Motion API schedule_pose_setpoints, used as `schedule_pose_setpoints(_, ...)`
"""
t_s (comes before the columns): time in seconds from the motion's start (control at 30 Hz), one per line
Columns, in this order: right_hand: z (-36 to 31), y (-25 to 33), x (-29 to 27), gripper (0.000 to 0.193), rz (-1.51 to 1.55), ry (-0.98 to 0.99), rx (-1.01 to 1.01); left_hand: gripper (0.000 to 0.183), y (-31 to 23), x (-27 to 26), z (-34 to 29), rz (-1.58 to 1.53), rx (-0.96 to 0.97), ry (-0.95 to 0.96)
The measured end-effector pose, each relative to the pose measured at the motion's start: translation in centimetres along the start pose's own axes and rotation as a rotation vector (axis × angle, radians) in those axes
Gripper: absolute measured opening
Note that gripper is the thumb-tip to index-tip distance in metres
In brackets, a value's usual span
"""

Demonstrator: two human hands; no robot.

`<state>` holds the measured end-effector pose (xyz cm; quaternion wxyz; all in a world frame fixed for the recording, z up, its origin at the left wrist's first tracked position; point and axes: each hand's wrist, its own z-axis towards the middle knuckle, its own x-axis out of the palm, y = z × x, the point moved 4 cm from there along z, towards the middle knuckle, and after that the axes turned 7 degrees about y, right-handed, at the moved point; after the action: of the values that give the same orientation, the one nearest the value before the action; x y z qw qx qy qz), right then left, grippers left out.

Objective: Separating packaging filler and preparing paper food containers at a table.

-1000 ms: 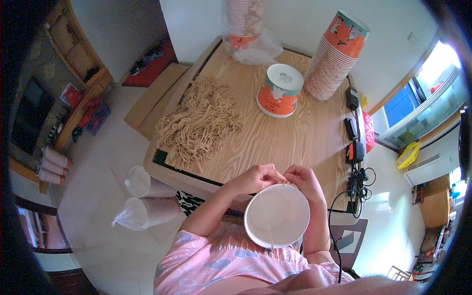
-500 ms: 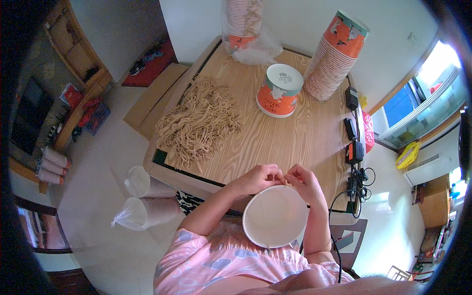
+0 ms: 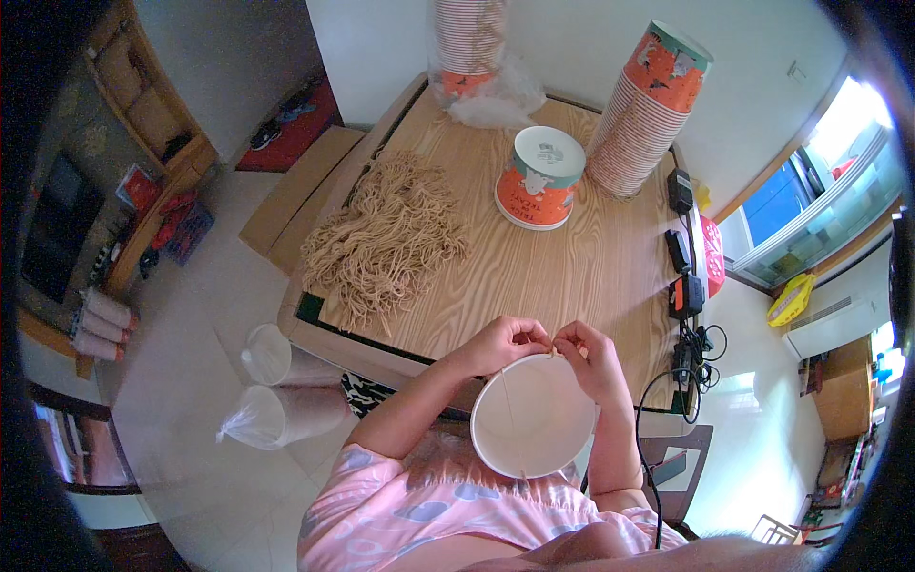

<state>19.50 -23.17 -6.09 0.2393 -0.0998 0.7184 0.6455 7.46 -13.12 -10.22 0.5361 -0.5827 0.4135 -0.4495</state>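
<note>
A white-lined paper bucket [image 3: 534, 419] rests against my lap, its round mouth facing up. At its far rim my left hand [image 3: 510, 345] and my right hand [image 3: 593, 360] meet, both closed in a pinch on a short bit of beige cord at the rim. A thin strand runs down across the bucket's mouth, and a small end shows at the near rim. Left of my hands on the table lies a loose heap of beige cords [image 3: 386, 238]. Farther back, an orange and teal bucket [image 3: 538, 186] stands upside down.
A tall leaning stack of nested buckets [image 3: 643, 114] stands at the table's back right. Another stack [image 3: 469, 38] sits in clear plastic at the back. Black power adapters [image 3: 684, 296] and cables line the right edge. Bagged bucket stacks [image 3: 286, 415] lie on the floor at left.
My fingertips have shifted slightly at the far rim, still pinched together. The bucket and everything on the table stay practically where they were.
</note>
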Motion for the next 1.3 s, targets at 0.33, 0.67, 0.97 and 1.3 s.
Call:
schedule_pose_setpoints(0.33, -0.1, 0.3, 0.1, 0.005, 0.122, 0.034, -0.028, 0.012, -0.2, -0.5, -0.1, -0.127, -0.07, 0.072)
schedule_pose_setpoints(0.67, -0.5, 2.7, 0.3, 0.008, -0.354, -0.146, -0.161, 0.01, 0.4, -0.4, 0.3, -0.084, -0.072, 0.096)
schedule_pose_setpoints(0.97, -0.4, 2.3, 0.4, 0.011, -0.253, -0.089, -0.089, 0.012, -0.3, -0.6, 0.4, -0.026, -0.021, 0.159)
schedule_pose_setpoints(1.3, -0.6, 2.5, 0.6, 0.007, -0.131, -0.099, -0.104, 0.016, -0.1, -0.8, 0.4, -0.432, -0.187, 0.169)
